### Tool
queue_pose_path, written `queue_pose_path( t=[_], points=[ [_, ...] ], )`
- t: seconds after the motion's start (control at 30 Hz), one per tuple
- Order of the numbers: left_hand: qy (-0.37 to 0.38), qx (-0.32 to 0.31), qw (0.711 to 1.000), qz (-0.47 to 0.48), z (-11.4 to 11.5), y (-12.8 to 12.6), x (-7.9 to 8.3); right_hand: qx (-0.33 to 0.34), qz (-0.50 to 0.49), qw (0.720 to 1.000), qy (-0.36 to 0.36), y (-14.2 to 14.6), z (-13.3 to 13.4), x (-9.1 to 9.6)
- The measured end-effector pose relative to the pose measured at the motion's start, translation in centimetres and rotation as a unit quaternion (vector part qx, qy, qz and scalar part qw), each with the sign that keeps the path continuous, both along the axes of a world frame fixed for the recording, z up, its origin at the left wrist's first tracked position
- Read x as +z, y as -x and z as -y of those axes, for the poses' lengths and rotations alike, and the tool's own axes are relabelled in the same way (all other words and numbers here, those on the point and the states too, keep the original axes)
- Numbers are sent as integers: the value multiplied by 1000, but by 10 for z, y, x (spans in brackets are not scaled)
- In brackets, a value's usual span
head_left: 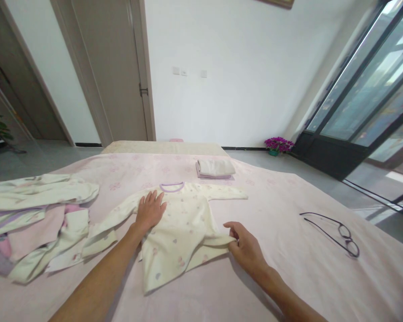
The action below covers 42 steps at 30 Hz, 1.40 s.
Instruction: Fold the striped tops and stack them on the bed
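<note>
A small cream long-sleeved top (pixel 184 223) with a purple collar and a faint print lies spread on the pink bed cover (pixel 275 210). My left hand (pixel 150 210) lies flat on the top's left shoulder, fingers stretched out. At the garment's lower right corner, my right hand (pixel 243 246) pinches the hem between thumb and fingers.
A loose heap of cream, pink and purple clothes (pixel 36 219) lies at the left. A folded stack of clothes (pixel 216 169) sits farther back. Dark-rimmed glasses (pixel 339 232) rest on the cover at the right. Purple flowers (pixel 278 145) stand by the glass door.
</note>
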State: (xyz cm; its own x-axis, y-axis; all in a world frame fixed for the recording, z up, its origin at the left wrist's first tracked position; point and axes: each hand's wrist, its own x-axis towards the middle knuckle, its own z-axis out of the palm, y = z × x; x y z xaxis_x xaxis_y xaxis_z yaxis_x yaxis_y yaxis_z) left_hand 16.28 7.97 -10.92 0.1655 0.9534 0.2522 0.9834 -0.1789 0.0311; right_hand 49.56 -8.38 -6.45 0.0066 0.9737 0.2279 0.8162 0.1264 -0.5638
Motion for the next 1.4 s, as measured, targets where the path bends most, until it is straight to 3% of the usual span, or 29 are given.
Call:
queue_pose_path(
  t=[0.1, 0.27, 0.4, 0.5, 0.6, 0.67, 0.73, 0.83, 0.97, 1.07, 1.2, 1.3, 1.4],
  points=[
    [-8, -2, 1000, 1, 0, 0, -1, 1, 54, 999, -9, -6, 10, 0],
    [-17, -3, 1000, 17, 0, -1, 0, 100, 139, 981, -91, 13, 16, 7],
    [-61, -42, 994, 86, 11, 2, 11, 157, 119, 975, -101, 16, 10, 8],
    [-81, -142, 972, 171, 40, 5, 31, 171, 69, 976, -115, 8, 10, 6],
    [-8, -273, 938, 215, 87, 6, 55, 170, 57, 978, -106, 2, 12, 4],
    [67, -364, 910, 185, 121, 5, 67, 169, 60, 979, -93, 1, 12, 2],
    [122, -407, 897, 122, 150, 3, 72, 170, 66, 980, -82, 1, 12, 0],
    [168, -388, 905, 54, 176, 3, 70, 169, 66, 981, -75, 1, 10, -1],
    [207, -354, 911, 30, 184, 11, 63, 164, 68, 981, -81, -2, 11, 1],
    [239, -355, 902, 56, 181, 20, 67, 176, 96, 977, -70, -2, 13, 3],
    [293, -331, 893, 88, 173, 29, 84, 220, 115, 969, -10, -2, 15, 14],
    [345, -296, 886, 92, 162, 31, 99, 230, 61, 970, 45, -3, 10, 34],
    [330, -275, 897, 108, 139, 23, 107, 210, -4, 976, 54, 0, -6, 52]
  ],
)
